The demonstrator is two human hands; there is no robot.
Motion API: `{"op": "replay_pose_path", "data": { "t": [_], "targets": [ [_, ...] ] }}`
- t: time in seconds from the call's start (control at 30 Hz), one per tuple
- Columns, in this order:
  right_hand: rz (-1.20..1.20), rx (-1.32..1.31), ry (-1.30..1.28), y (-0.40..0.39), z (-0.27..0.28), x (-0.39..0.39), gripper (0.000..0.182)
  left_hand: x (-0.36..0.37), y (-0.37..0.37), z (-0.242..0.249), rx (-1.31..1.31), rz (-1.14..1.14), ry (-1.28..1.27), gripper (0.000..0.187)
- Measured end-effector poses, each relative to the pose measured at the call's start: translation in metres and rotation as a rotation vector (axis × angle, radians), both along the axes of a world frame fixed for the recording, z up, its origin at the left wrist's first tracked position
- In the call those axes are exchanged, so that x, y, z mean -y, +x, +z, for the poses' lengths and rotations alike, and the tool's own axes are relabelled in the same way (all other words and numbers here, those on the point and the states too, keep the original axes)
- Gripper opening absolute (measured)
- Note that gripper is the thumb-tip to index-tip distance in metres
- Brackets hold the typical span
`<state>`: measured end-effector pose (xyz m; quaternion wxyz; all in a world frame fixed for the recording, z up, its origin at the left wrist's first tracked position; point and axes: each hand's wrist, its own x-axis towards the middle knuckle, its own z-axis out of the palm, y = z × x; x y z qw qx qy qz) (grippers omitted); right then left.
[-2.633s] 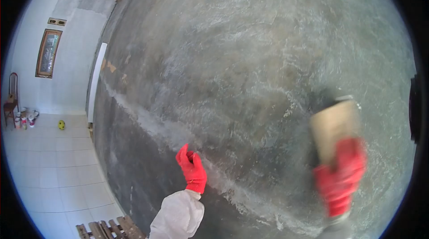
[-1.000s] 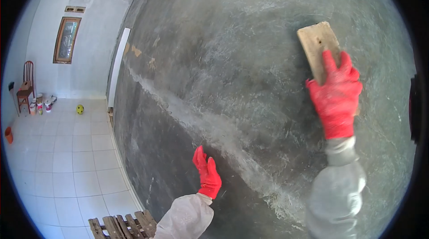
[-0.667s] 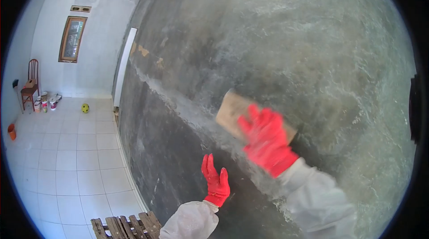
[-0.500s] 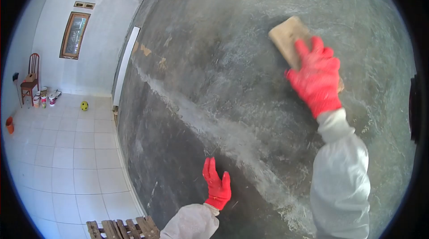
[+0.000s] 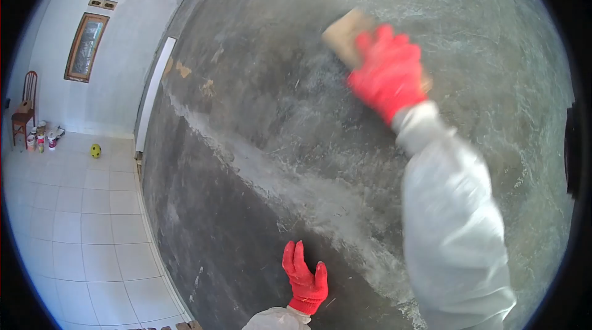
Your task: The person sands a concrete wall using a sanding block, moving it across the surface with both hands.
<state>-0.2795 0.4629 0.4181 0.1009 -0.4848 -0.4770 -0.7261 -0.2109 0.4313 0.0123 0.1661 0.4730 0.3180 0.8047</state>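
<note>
Tan board [image 5: 346, 35] under right grip [image 5: 387, 70], longer end jutting upper left

We note mottled, unevenly finished grey wall [image 5: 259, 108], glossy pale floor tiles [image 5: 98, 228], knitted-cloth red gloves [image 5: 390, 74], wood-framed window [image 5: 86, 47].

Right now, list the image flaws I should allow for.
Head view: strong fisheye curve with black corners, the window leaning; motion blur on the right hand and wooden block; left hand fairly crisp; pale sheen on the right sleeve.
</note>
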Motion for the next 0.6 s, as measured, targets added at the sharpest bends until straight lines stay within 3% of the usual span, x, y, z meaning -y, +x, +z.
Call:
{"op": "replay_pose_path", "data": {
  "t": [0.07,0.17,0.2,0.23,0.3,0.33,0.37,0.47,0.53,0.6],
  "targets": [
    [0.076,-0.067,0.102,0.006,0.045,0.002,0.041,0.0,0.001,-0.002,-0.017,0.002,0.027,0.068],
    [0.049,-0.056,0.075,-0.005,0.011,-0.027,0.043,0.0,0.001,-0.003,-0.031,0.004,0.043,0.068],
    [-0.05,-0.026,-0.035,-0.017,-0.02,-0.037,0.043,0.001,0.001,-0.002,-0.02,0.011,0.034,0.067],
    [0.038,0.099,-0.02,-0.019,-0.057,-0.063,0.035,0.003,0.002,-0.001,-0.01,0.004,0.029,0.067],
    [0.011,-0.058,-0.317,-0.041,-0.144,-0.175,0.047,-0.007,0.006,-0.009,-0.057,0.039,0.03,0.065],
    [0.049,0.088,-0.368,-0.035,-0.166,-0.158,0.044,-0.012,0.014,-0.016,0.149,-0.168,0.083,0.064],
    [0.089,0.244,-0.416,-0.033,-0.176,-0.134,0.041,-0.015,0.019,-0.022,0.111,-0.124,0.061,0.065],
    [0.029,0.098,-0.182,-0.038,-0.125,-0.12,0.041,-0.012,0.008,-0.015,-0.042,0.056,0.103,0.066],
    [0.013,-0.016,-0.159,-0.041,-0.061,-0.089,0.041,-0.003,-0.003,-0.006,-0.032,0.03,0.096,0.065],
    [0.041,-0.129,-0.087,-0.039,-0.018,-0.081,0.052,-0.003,-0.002,-0.009,-0.048,-0.031,0.095,0.063]
  ]
}}
